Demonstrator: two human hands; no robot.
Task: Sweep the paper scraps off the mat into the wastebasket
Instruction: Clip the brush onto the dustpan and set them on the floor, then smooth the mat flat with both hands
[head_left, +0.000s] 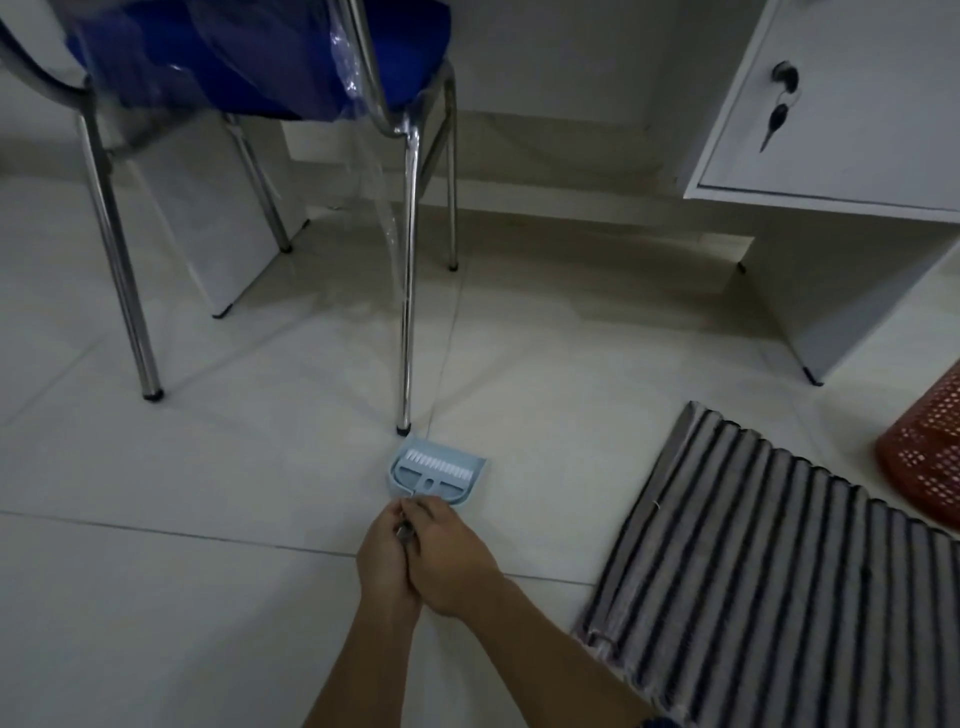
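Head view shows both hands down at the floor (208, 519), meeting at the handle end of a pale blue dustpan (480, 470) that lies flat with its brush (434, 462) nested in it, bristles pointing away from the person. The left hand (387, 558) and right hand (452, 561) press together, fingers curled round the handle, so both grip the dustpan; the handle itself is mostly hidden under them, and I cannot tell which hand has the brush and which the pan. The pan's far edge sits just beside a chair leg (408, 312).

The step in hand looks like taking up the tools, or pulling the brush free of the pan; sweeping itself has not begun. The striped mat (769, 545) lies to the right of the hands, apart from them, and the red wastebasket (930, 452) stands beyond the mat's far right corner, partly cut off by the frame edge. No scraps can be made out on the mat in this dim light; they may be too small to see.

Next, I judge, the brush must come apart from the pan, one tool in each hand, and both must travel right to the mat. The pan's lip will need to sit flat against the ribbed weave so scraps do not slip under it
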